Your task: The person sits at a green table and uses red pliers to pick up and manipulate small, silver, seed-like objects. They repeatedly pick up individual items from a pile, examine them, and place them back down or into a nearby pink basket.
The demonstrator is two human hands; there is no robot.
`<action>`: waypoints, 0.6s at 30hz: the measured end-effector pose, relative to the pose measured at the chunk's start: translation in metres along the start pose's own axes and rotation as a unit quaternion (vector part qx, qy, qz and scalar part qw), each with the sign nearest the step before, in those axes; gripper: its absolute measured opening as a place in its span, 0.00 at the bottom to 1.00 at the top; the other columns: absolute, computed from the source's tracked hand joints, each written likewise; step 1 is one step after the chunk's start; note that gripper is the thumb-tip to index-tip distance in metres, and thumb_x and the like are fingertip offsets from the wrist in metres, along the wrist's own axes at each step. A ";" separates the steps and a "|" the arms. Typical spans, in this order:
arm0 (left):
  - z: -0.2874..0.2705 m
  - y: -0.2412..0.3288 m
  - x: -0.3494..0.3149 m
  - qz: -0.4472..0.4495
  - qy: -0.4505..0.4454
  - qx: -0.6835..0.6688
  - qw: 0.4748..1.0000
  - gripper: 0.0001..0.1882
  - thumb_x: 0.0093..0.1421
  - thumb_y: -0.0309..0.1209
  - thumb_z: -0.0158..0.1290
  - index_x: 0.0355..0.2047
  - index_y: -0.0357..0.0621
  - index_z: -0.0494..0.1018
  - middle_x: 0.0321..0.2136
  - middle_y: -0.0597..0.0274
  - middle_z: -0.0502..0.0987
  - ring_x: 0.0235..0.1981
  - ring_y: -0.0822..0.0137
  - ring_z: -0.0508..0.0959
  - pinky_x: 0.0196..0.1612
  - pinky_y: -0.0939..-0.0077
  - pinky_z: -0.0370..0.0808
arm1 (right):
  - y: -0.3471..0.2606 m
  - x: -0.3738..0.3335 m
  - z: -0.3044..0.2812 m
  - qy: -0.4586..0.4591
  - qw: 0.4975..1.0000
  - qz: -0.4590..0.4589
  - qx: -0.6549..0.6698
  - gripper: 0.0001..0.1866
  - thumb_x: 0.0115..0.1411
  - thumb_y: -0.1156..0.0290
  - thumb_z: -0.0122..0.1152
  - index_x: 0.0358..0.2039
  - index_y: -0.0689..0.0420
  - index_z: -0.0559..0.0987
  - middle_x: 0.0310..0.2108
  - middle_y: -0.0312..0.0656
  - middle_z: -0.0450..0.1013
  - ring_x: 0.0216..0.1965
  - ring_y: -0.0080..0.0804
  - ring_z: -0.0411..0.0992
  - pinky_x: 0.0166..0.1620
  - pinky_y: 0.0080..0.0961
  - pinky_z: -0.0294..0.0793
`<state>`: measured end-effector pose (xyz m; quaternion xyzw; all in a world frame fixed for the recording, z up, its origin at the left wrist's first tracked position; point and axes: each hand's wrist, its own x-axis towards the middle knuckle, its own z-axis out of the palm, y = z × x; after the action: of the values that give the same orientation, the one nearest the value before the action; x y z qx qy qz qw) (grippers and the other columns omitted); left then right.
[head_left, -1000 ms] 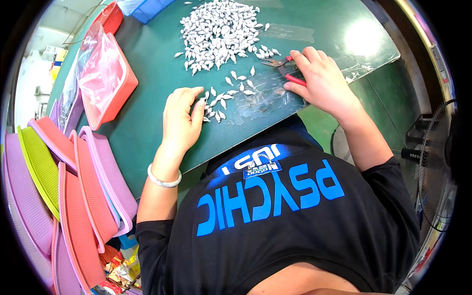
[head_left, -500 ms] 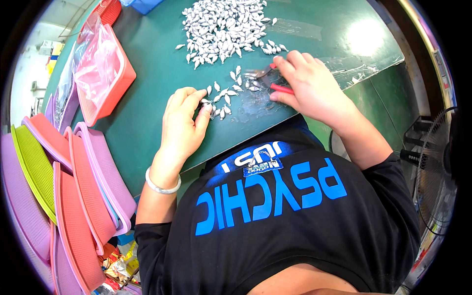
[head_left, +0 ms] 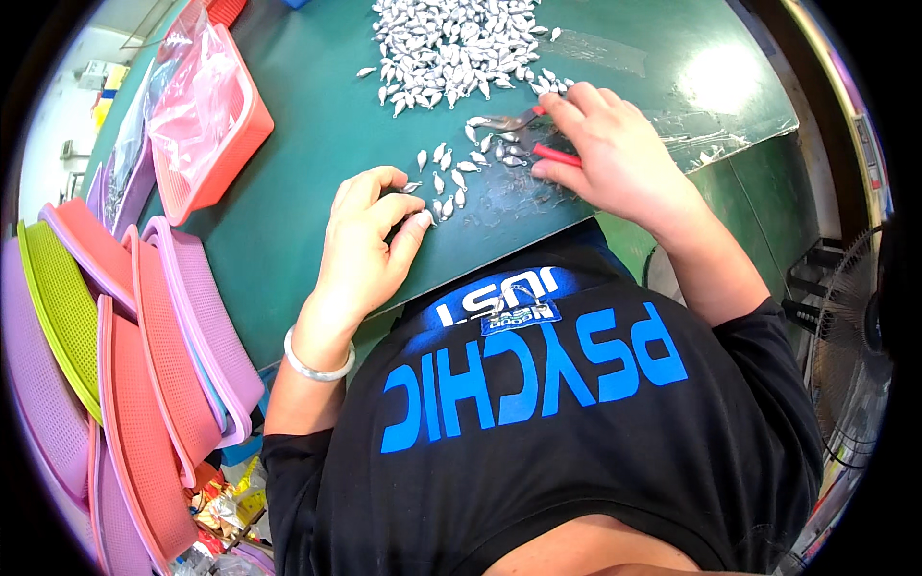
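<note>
My right hand (head_left: pixel 615 144) grips red-handled pliers (head_left: pixel 557 156), whose jaws (head_left: pixel 509 122) are spread and point left, among small grey metal fishing sinkers. My left hand (head_left: pixel 370 235) is at the near left of the loose sinkers (head_left: pixel 448 182). Its thumb and a fingertip come together at a sinker (head_left: pixel 429 219), mostly covered by them, while another sinker (head_left: pixel 411 187) lies against the forefinger. Several sinkers (head_left: pixel 504 149) lie just below the plier jaws. Farther back on the green table (head_left: pixel 317 125) is a big heap of the same sinkers (head_left: pixel 451 48).
A coral basket (head_left: pixel 252 120) with clear plastic bags (head_left: pixel 192 106) stands at the table's left. Stacked purple, coral and green baskets (head_left: pixel 144 413) lean below it. A black fan (head_left: pixel 845 336) is at the right, beyond the table edge.
My left thumb and fingers have drawn together over the near sinkers, covering some of them. The plier jaws have settled among the sinkers. The view has shifted slightly.
</note>
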<state>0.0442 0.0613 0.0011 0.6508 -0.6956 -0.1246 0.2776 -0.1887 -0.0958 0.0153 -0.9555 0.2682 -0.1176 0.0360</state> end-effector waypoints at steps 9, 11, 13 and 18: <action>0.001 -0.002 -0.004 -0.025 0.013 0.004 1.000 0.27 0.48 0.33 0.65 0.47 0.39 0.71 0.49 0.49 0.69 0.50 0.50 0.69 0.52 0.62 0.67 | -0.010 0.003 0.002 -0.001 0.999 -0.025 0.020 0.29 0.49 0.56 0.68 0.47 0.60 0.73 0.37 0.46 0.69 0.41 0.44 0.71 0.43 0.36 0.71; 0.003 -0.002 -0.006 -0.001 0.005 0.011 1.000 0.43 0.41 0.48 0.68 0.55 0.41 0.66 0.57 0.46 0.61 0.58 0.45 0.61 0.59 0.54 0.60 | -0.006 0.003 0.001 0.025 0.999 -0.014 0.026 0.28 0.49 0.56 0.69 0.46 0.60 0.73 0.37 0.46 0.70 0.41 0.45 0.71 0.43 0.36 0.72; 0.005 0.006 -0.008 0.030 -0.049 0.064 0.996 0.50 0.37 0.54 0.67 0.60 0.49 0.63 0.61 0.46 0.56 0.63 0.42 0.55 0.63 0.46 0.52 | 0.001 0.002 -0.001 0.038 0.998 0.000 0.041 0.29 0.49 0.56 0.69 0.46 0.61 0.73 0.37 0.47 0.70 0.41 0.47 0.71 0.44 0.37 0.72; 0.011 0.010 -0.007 0.051 -0.125 0.126 0.983 0.47 0.42 0.54 0.65 0.61 0.54 0.63 0.64 0.44 0.52 0.65 0.39 0.51 0.65 0.45 0.48 | 0.013 -0.008 -0.005 0.050 0.995 0.053 0.062 0.29 0.50 0.58 0.68 0.49 0.60 0.73 0.37 0.48 0.70 0.43 0.47 0.70 0.45 0.37 0.71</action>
<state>0.0295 0.0672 -0.0038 0.6237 -0.7670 -0.1026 0.1105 -0.2026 -0.1027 0.0166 -0.9288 0.3121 -0.1791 0.0880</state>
